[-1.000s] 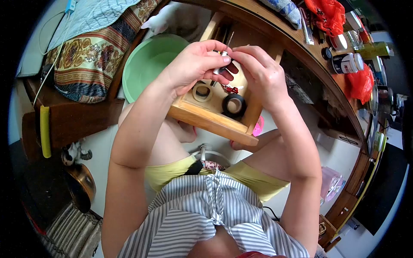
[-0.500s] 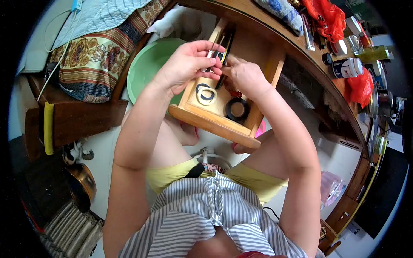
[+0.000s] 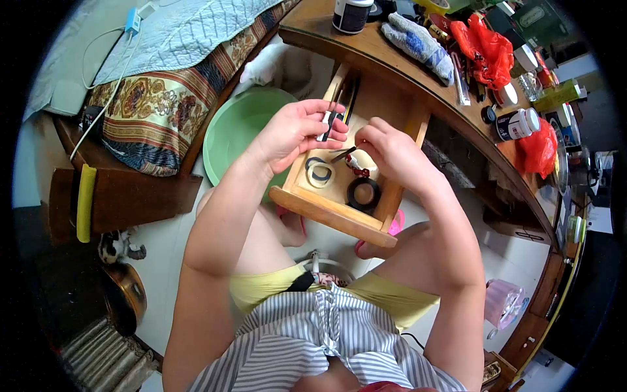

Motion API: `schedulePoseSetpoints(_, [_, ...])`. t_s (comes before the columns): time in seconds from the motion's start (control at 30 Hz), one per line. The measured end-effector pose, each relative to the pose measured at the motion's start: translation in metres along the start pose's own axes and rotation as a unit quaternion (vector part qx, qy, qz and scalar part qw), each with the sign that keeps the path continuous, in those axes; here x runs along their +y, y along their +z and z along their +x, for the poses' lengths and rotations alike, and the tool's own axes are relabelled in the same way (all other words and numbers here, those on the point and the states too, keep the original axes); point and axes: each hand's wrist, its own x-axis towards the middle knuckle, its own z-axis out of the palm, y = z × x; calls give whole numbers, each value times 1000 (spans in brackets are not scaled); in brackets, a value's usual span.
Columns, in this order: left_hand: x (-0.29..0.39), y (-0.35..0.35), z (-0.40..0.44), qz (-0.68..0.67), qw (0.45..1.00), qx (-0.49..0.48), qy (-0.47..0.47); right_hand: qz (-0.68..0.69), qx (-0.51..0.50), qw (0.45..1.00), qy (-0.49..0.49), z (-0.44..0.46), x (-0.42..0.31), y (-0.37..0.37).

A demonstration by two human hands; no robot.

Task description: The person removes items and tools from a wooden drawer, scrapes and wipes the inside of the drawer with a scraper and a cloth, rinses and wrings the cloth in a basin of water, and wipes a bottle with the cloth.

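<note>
Above the open wooden drawer (image 3: 333, 215), my left hand (image 3: 297, 134) grips a small black and white object (image 3: 328, 125), with a thin rod sticking up from it. My right hand (image 3: 392, 153) is pinched at the drawer's right side, holding a short dark object (image 3: 343, 154) by its end. Beneath the hands lie a cream tape roll (image 3: 320, 184), a black tape roll (image 3: 363, 194) and a small red item (image 3: 357, 167). The two hands are apart.
A green basin (image 3: 228, 140) stands left of the drawer, with a white cat (image 3: 262, 67) behind it. On the desk (image 3: 313, 29) are a grey and blue cloth (image 3: 418, 47), red plastic bags (image 3: 486, 52) and bottles. Another cat (image 3: 114, 248) is at the lower left.
My hands have separated, the right moving down and right with the short dark object. The view has shifted, showing more of the desk top.
</note>
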Motion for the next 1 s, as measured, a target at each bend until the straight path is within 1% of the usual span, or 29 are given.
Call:
schedulePoseSetpoints(0.07, [-3,1,2,3,1000,5,6,116,50,992,-16,-3,-9,-17])
schedulePoseSetpoints(0.1, [-6,2,3,1,1000,4,8,156,70,985,-5,-3,-13,-22])
schedulePoseSetpoints(0.17, [-9,8,6,-25,1000,-18,-6,141,85,986,26,-4,-13,-23])
schedulePoseSetpoints(0.23, [-11,20,6,-5,1000,-12,-11,127,111,985,41,-4,-8,-21])
schedulePoseSetpoints(0.27, [-12,26,6,6,1000,-8,-11,197,116,971,74,-5,-6,-19])
schedulePoseSetpoints(0.33, [-14,35,6,-5,1000,-22,9,335,121,925,132,-3,-3,-17])
schedulePoseSetpoints(0.37, [-15,38,7,-14,999,-26,20,476,136,861,115,-3,-3,-16])
schedulePoseSetpoints(0.47, [-13,48,5,-16,999,-34,27,550,135,814,132,-8,2,-20])
schedulePoseSetpoints(0.53, [-13,54,4,-8,999,-34,21,567,141,796,159,-13,1,-21])
schedulePoseSetpoints(0.6, [-15,59,5,3,999,-36,23,564,145,794,174,-17,-1,-24])
schedulePoseSetpoints(0.7, [-16,66,8,7,999,-36,14,574,182,781,165,-21,4,-18])
schedulePoseSetpoints(0.8, [-19,69,11,9,999,-38,12,586,206,764,175,-24,4,-17])
schedulePoseSetpoints(0.87, [-20,72,13,9,999,-36,12,578,218,768,173,-25,6,-16])
schedulePoseSetpoints(1.0, [-20,74,11,-10,999,-45,-17,574,224,765,187,-27,5,-20])
